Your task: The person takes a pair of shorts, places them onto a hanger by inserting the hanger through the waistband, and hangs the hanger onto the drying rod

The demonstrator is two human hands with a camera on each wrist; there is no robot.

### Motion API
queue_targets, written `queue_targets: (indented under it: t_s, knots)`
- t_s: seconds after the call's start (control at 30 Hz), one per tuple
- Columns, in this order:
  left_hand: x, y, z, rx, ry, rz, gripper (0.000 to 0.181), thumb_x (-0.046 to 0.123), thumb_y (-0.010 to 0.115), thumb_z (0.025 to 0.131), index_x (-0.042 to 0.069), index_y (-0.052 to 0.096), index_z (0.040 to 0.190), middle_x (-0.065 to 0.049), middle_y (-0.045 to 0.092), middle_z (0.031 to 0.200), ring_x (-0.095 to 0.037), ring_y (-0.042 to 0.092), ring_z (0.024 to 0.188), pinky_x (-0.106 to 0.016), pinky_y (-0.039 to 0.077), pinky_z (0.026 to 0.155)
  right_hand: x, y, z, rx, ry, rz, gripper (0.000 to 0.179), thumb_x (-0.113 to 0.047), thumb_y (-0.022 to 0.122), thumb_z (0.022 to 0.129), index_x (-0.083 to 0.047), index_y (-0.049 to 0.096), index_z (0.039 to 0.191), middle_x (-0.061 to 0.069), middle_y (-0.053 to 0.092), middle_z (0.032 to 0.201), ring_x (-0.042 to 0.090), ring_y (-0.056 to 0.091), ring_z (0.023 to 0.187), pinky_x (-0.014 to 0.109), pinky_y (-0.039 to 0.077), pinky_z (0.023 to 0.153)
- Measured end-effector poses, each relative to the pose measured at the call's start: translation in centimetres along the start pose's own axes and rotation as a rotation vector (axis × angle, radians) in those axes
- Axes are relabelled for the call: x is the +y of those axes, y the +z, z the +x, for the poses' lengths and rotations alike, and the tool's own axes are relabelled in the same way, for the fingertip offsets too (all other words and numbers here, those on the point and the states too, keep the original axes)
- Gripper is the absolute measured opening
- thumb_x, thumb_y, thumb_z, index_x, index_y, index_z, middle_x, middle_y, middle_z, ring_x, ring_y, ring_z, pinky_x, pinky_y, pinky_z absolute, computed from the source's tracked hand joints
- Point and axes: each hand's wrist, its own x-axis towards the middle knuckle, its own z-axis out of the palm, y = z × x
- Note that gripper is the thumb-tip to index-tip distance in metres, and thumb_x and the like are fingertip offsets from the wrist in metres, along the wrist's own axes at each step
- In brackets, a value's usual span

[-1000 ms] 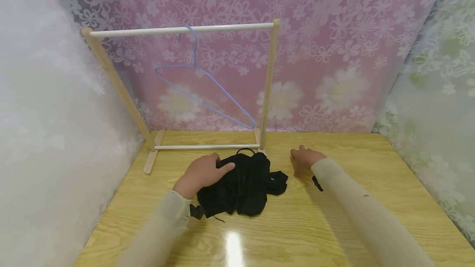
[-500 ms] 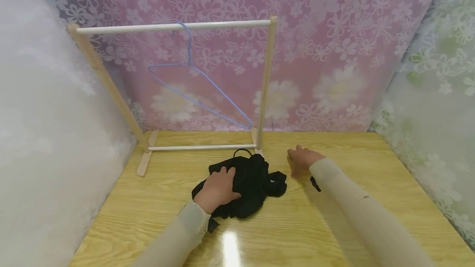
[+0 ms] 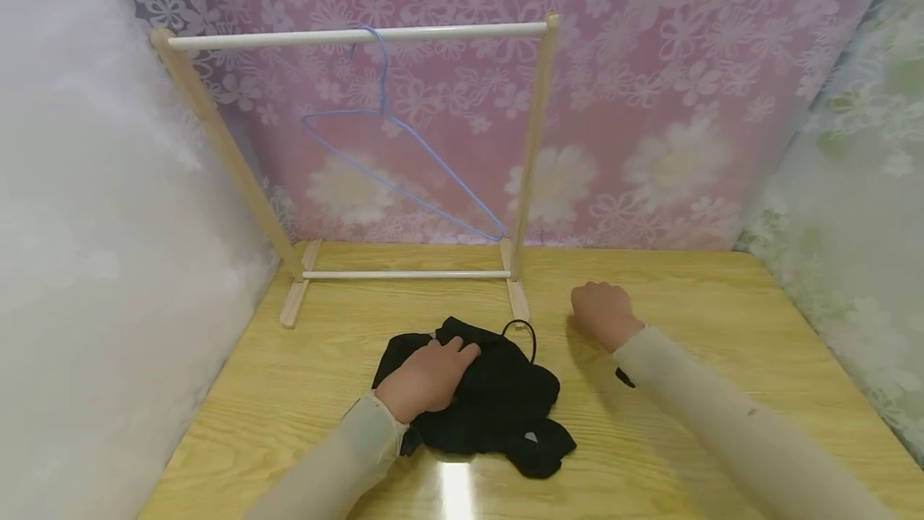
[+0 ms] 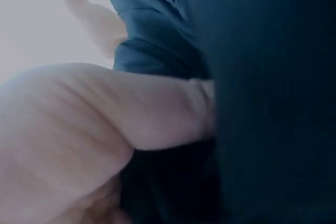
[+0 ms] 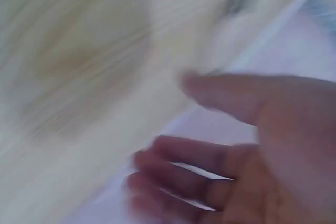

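Observation:
A crumpled black garment (image 3: 498,400) with a thin cord loop and a small pale spot lies on the wooden table. My left hand (image 3: 433,375) is on its left part, gripping the cloth. In the left wrist view the thumb of that hand (image 4: 105,114) runs in under a dark fold, which hides its tip. To the right of the garment, my right hand (image 3: 605,318) hovers over the table and holds nothing. Its fingers are loosely bent, with the thumb apart, as the blurred right wrist view shows.
Behind the garment stands a wooden rack with a white top rail (image 3: 462,31). A blue wire hanger (image 3: 384,95) hangs from that rail. The yellow wood-grain table (image 3: 686,279) meets a pink floral backdrop (image 3: 650,103), and pale walls stand at both sides.
The left hand has shifted across the garment and taken hold of it. The garment has turned clockwise and come nearer, away from the rack. The right hand's fingers have curled a little more.

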Motion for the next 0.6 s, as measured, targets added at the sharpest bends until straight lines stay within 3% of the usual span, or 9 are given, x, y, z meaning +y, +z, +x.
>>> queue_targets:
  t_s: [0.07, 0.1, 0.2, 0.3, 0.37, 0.5, 0.6]
  knots:
    - [0.1, 0.0, -0.1, -0.011, 0.003, -0.006, 0.057, 0.013, 0.073, 0.097, 0.021, 0.047, 0.147, -0.006, 0.055, 0.139, -0.035, 0.064, 0.107, -0.035, 0.057, 0.083, -2.9, -0.8, -1.1, 0.022, 0.001, 0.088, 0.032, -0.031, 0.065, 0.101, -0.009, 0.062, 0.078, 0.004, 0.056, 0.065, 0.017, 0.05, 0.055, 0.034, 0.043, 0.051]
    - [0.0, 0.1, -0.1, -0.023, 0.0, -0.025, 0.057, 0.011, 0.071, 0.098, 0.021, 0.046, 0.148, -0.006, 0.054, 0.142, -0.035, 0.063, 0.109, -0.035, 0.057, 0.083, -4.4, -1.2, -1.6, 0.016, -0.018, 0.131, 0.034, -0.036, 0.064, 0.102, -0.008, 0.065, 0.083, 0.004, 0.06, 0.07, 0.018, 0.056, 0.059, 0.035, 0.046, 0.053]
    - [-0.7, 0.3, 0.0, -0.05, 0.006, -0.113, 0.066, 0.023, 0.073, 0.097, 0.023, 0.041, 0.155, -0.004, 0.049, 0.151, -0.036, 0.057, 0.125, -0.041, 0.053, 0.097, -8.0, -1.1, -3.4, 0.001, -0.159, 0.212, 0.046, -0.045, 0.064, 0.101, -0.001, 0.069, 0.115, 0.012, 0.07, 0.105, 0.029, 0.068, 0.09, 0.043, 0.056, 0.074]
    - [-1.9, 0.4, 0.0, -0.104, -0.002, -0.258, 0.082, 0.041, 0.072, 0.095, 0.03, 0.029, 0.163, -0.003, 0.039, 0.162, -0.037, 0.044, 0.144, -0.05, 0.042, 0.113, -10.1, -0.1, -4.8, 0.013, -0.326, 0.188, 0.084, -0.05, 0.071, 0.096, 0.003, 0.043, 0.153, 0.021, 0.053, 0.148, 0.039, 0.055, 0.132, 0.053, 0.047, 0.105]
    - [-2.5, 0.3, -0.1, -0.125, -0.017, -0.353, 0.086, 0.053, 0.067, 0.096, 0.032, 0.022, 0.166, -0.003, 0.035, 0.165, -0.035, 0.039, 0.148, -0.052, 0.037, 0.117, -10.9, 0.5, -5.5, 0.015, -0.391, 0.182, 0.097, -0.053, 0.074, 0.093, 0.002, 0.031, 0.16, 0.021, 0.046, 0.154, 0.04, 0.049, 0.138, 0.053, 0.045, 0.109]
    - [-2.9, 0.2, -0.1, -0.098, -0.067, -0.473, 0.078, 0.061, 0.047, 0.104, 0.027, 0.016, 0.167, -0.005, 0.039, 0.164, -0.03, 0.046, 0.145, -0.051, 0.038, 0.116, -11.3, 0.9, -5.9, -0.039, -0.37, 0.256, 0.098, -0.056, 0.071, 0.094, -0.001, 0.027, 0.162, 0.019, 0.046, 0.156, 0.038, 0.049, 0.138, 0.052, 0.049, 0.104]
    - [-2.7, 0.5, -0.1, -0.041, -0.084, -0.456, 0.072, 0.055, 0.047, 0.107, 0.019, 0.026, 0.165, -0.007, 0.048, 0.158, -0.031, 0.051, 0.14, -0.052, 0.037, 0.116, -11.0, 1.2, -5.7, -0.069, -0.323, 0.382, 0.094, -0.059, 0.065, 0.097, -0.001, 0.03, 0.161, 0.019, 0.045, 0.156, 0.038, 0.048, 0.14, 0.053, 0.047, 0.107]
